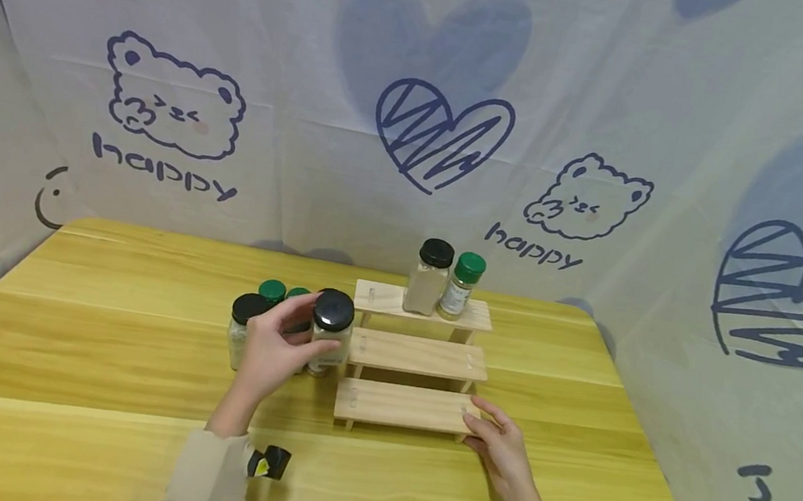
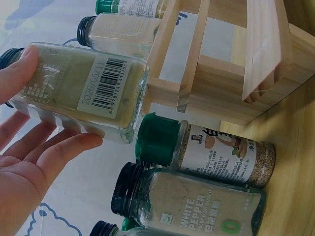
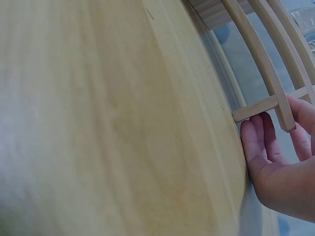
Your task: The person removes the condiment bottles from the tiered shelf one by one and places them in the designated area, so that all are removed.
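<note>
My left hand [image 1: 276, 349] grips a glass spice jar [image 2: 81, 86] with a black lid by its upper part, lifted off the table. The barcode label faces the left wrist camera. Left of a three-step wooden rack [image 1: 404, 406], several jars stand, among them a white pepper jar [image 2: 202, 201] and a green-lidded spice bottle [image 2: 216, 153]. My right hand [image 1: 501, 446] holds the right end of the rack's lowest step, its fingers around the edge. On the top step sit a black-lidded jar [image 1: 429, 278] and a green-lidded bottle [image 1: 461, 287].
A small black object [image 1: 269, 462] with a yellow mark shows beside my left sleeve. The wooden table [image 1: 98, 365] extends to both sides. Behind it hangs a white cloth [image 1: 299, 107] printed with bears and hearts.
</note>
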`<state>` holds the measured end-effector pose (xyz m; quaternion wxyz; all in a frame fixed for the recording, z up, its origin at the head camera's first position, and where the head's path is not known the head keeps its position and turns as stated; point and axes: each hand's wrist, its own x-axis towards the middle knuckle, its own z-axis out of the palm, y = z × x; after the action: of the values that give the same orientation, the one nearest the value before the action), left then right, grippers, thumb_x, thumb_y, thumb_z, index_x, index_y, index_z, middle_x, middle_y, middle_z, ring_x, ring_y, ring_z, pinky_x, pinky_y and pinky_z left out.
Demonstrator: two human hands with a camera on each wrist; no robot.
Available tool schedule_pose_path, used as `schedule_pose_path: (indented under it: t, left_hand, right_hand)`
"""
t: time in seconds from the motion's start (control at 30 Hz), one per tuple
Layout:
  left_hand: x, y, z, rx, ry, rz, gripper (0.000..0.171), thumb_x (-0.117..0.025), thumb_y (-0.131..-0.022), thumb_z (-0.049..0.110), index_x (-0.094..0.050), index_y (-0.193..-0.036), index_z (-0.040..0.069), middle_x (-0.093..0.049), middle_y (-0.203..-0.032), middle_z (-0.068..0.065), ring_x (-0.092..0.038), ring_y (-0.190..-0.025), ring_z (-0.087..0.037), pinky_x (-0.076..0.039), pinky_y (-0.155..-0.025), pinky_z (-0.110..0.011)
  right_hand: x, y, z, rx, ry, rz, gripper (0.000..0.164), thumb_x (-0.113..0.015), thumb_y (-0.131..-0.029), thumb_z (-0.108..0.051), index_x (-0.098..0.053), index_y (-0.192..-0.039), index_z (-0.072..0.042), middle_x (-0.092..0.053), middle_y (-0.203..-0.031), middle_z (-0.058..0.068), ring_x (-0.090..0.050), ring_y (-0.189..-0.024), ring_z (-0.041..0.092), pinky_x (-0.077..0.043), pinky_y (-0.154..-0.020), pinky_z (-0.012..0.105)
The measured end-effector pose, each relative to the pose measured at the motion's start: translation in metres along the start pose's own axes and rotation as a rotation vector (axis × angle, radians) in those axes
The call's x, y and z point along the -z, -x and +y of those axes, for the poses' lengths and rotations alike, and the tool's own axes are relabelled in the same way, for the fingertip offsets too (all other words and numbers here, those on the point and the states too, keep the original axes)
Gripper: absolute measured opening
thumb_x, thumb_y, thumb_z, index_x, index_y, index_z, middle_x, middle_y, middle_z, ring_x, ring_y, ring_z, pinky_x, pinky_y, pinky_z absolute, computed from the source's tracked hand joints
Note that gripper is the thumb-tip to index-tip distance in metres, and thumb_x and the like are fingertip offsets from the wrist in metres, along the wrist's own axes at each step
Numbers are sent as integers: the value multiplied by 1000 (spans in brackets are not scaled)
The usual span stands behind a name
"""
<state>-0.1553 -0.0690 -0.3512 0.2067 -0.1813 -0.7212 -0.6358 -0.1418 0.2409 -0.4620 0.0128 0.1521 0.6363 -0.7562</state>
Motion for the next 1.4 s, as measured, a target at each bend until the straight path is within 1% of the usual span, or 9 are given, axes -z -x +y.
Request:
schedule_pose_path:
  t: [0.17, 0.3, 0.57, 0.67, 0.93, 1.03, 1.17, 1.27, 1.4]
  left_hand:
    - [1, 5, -15, 11, 16, 1, 52, -76, -60, -12, -57, -108, -11, -60, -99, -23, -59, -90, -29, -52, -70, -29]
    - [1, 10, -28, 59, 26, 10, 53, -79, -59, -6, -59, -108, -5, -62, -99, -19, -60, -89, -23, -52, -70, -28]
    - [4, 20, -37, 114, 34, -9, 51, -80, -60, -1, -60, -107, -3, -61, -103, -18, -59, -93, -28, -51, -74, -34]
    - [6, 25, -42, 152, 23, -21, 52, -80, -60, -1, -59, -107, -3, -61, -103, -19, -58, -94, -28, -51, -75, -35]
    - [8, 32, -53, 283, 15, -24, 52, -80, -60, 0, -59, -107, -4, -62, -100, -20, -61, -90, -27, -51, -74, -30]
    - [7, 34, -57, 282, 16, -52, 52, -80, -60, 1, -59, -108, -3, -62, -101, -20, -60, -92, -28, -51, -75, -31]
    - [5, 37, -64, 207, 11, -60, 50, -81, -59, 2, -60, -104, -3, -63, -97, -18, -61, -89, -26, -52, -72, -30]
    - [5, 39, -68, 184, -20, -59, 50, -83, -58, 6, -60, -101, -2, -64, -94, -15, -62, -85, -24, -53, -69, -29]
    - [6, 38, -72, 266, -67, -98, 51, -83, -57, 7, -60, -102, -1, -63, -96, -14, -61, -88, -26, -52, -72, -33]
  right_hand:
    - [-1, 1, 0, -3, 1, 5, 39, -59, -81, 6, -51, -119, 8, -64, -76, 6, -60, -63, 14, -51, -58, 24]
    - [-1, 2, -1, -2, 7, 3, 39, -59, -81, 6, -51, -119, 8, -64, -75, 5, -59, -62, 13, -51, -58, 24]
    - [-1, 2, -2, -5, 0, 0, 39, -58, -81, 6, -50, -120, 8, -64, -75, 5, -59, -62, 14, -51, -58, 23]
    - [-1, 2, -2, -3, -1, -2, 39, -58, -81, 7, -50, -120, 8, -64, -75, 5, -59, -62, 14, -51, -58, 24]
    - [-1, 2, -2, 0, 1, -3, 40, -58, -81, 6, -50, -120, 9, -64, -75, 5, -59, -63, 13, -51, -59, 24]
    - [-1, 2, -2, -1, -3, 1, 39, -58, -81, 6, -50, -120, 8, -64, -75, 5, -59, -63, 14, -51, -59, 24]
    - [0, 2, -1, -11, -12, 4, 38, -58, -82, 7, -51, -119, 8, -64, -75, 5, -59, -63, 14, -51, -58, 24]
    - [0, 2, 0, -14, -16, 3, 38, -58, -82, 7, -51, -119, 7, -64, -75, 5, -59, -63, 15, -51, -58, 25]
    - [0, 1, -1, -10, -15, -1, 38, -59, -81, 6, -52, -119, 6, -64, -76, 5, -59, -63, 15, -51, -59, 25]
